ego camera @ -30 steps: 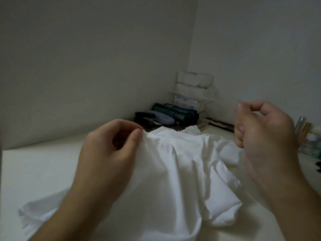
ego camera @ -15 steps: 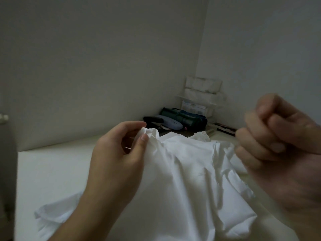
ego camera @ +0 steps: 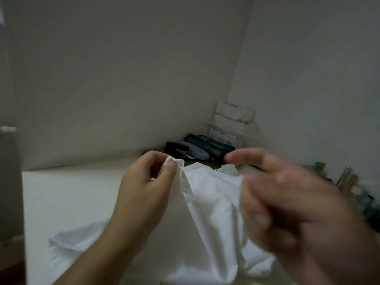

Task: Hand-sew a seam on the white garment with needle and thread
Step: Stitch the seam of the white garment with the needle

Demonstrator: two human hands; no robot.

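Note:
The white garment (ego camera: pixel 213 223) lies crumpled on the white table (ego camera: pixel 72 192). My left hand (ego camera: pixel 144 188) pinches a raised fold of it between thumb and fingers at the top edge. My right hand (ego camera: pixel 287 204) is close to the camera and blurred by motion, over the right side of the garment, with its forefinger stretched out to the left and the other fingers curled. Neither needle nor thread can be made out.
In the far corner lie a dark green pouch (ego camera: pixel 209 146), a black stapler (ego camera: pixel 176 148) and a pale oval case (ego camera: pixel 195 153), with stacked white packs (ego camera: pixel 234 116) behind. Bottles (ego camera: pixel 347 177) stand at the right. A grey object (ego camera: pixel 9 182) stands at the left edge.
My right hand has swung from a raised fist at the right down and left over the garment. My left hand keeps its pinch on the fold, which is lifted a little higher.

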